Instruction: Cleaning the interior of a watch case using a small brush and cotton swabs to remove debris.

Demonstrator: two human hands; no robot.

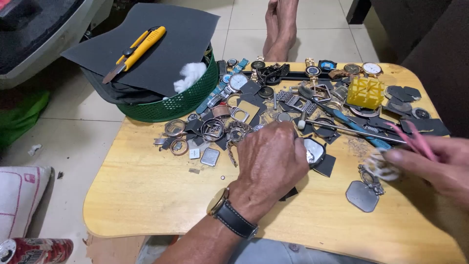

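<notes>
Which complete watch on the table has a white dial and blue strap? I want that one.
The watch beside the green basket; the other white-dialled watch sits at the far right edge.

Left hand (271,159) sits knuckles-up mid-bench (146,195), fingers curled on a watch case (314,150). Right hand (435,164) at 3 o'clock pinches pink tweezers (415,139) and a blurry white wad (378,164). Watch parts (215,129) are piled toward 12, green basket (181,105) at 11 with a yellow knife (139,49) on top.
</notes>
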